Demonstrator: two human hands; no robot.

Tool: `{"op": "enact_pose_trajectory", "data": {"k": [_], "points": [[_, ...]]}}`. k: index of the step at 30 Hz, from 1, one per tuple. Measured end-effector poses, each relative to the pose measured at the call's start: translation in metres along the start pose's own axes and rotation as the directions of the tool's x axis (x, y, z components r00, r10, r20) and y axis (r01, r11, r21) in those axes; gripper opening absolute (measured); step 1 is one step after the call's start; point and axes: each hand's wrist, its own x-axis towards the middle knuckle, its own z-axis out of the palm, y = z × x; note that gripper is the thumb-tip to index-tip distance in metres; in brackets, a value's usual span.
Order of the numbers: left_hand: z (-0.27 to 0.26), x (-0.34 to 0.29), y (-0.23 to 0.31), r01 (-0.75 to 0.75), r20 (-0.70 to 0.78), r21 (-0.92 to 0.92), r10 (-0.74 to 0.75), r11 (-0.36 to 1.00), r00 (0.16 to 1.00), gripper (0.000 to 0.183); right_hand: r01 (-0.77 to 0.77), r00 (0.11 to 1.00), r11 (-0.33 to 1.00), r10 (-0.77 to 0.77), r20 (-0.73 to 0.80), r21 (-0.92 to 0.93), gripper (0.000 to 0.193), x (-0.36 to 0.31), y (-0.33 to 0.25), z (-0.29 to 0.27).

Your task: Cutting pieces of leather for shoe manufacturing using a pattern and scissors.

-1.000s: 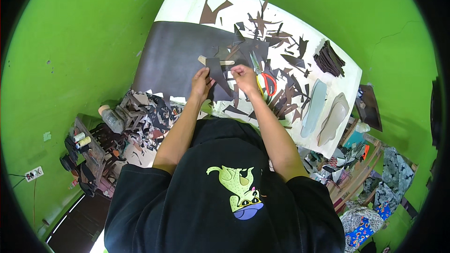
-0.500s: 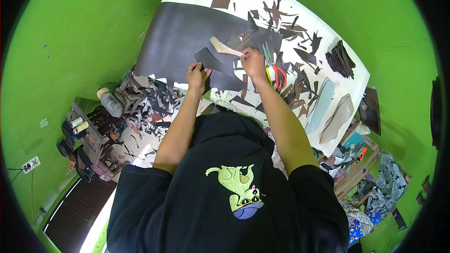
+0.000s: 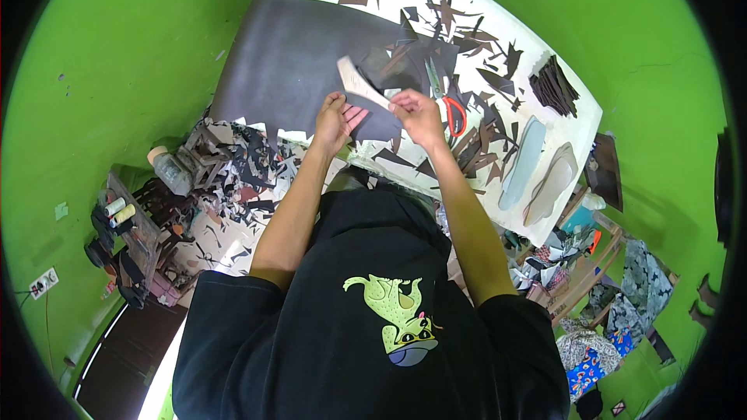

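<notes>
My right hand (image 3: 418, 115) pinches the narrow lower end of a pale, curved flat pattern piece (image 3: 358, 87), tilted above a dark brown leather-like sheet (image 3: 288, 54). My left hand (image 3: 336, 120) is just left of the pattern piece, near the sheet's front edge, palm partly turned up and fingers apart. I see nothing plainly held in it. The dark cut piece cannot be made out against the sheet. Scissors with red and yellow handles (image 3: 454, 115) lie right of my right hand, their blades pointing away from me.
Brown offcuts (image 3: 486, 136) litter the white table (image 3: 443, 183). A stack of dark strips (image 3: 554, 87) sits at the right, with pale sole-shaped pieces (image 3: 523, 162) nearer me. More scraps (image 3: 257, 163) cover the floor at left, beside a low wooden stand holding thread spools (image 3: 118, 210).
The pattern piece has moved left and nearer my left hand, and its face looks paler. The dark piece pinched in my left hand is no longer distinguishable; that hand's fingers have spread.
</notes>
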Motion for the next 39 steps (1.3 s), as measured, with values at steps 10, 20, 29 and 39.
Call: {"op": "enact_pose_trajectory", "data": {"k": [10,20,29,39], "points": [[0.076,-0.037,-0.017,0.04,0.187,0.128,-0.064,0.991,0.98,0.033,0.021,0.935,0.976,-0.095,-0.341,-0.215,0.008,-0.079,-0.03,-0.035],[0.114,-0.055,-0.032,-0.058,0.193,0.257,0.008,0.965,0.981,0.05,-0.054,0.885,0.799,0.316,-0.342,0.599,0.014,-0.104,-0.021,-0.061],[0.127,-0.08,-0.013,-0.276,0.273,0.49,0.155,0.827,0.95,0.049,0.261,0.823,0.819,0.089,-0.562,0.511,0.028,-0.088,-0.045,-0.096],[0.123,-0.118,-0.022,-0.349,0.388,0.448,0.173,0.823,0.905,0.054,0.272,0.823,0.844,0.044,-0.567,0.461,0.035,-0.062,-0.088,-0.063]]}}
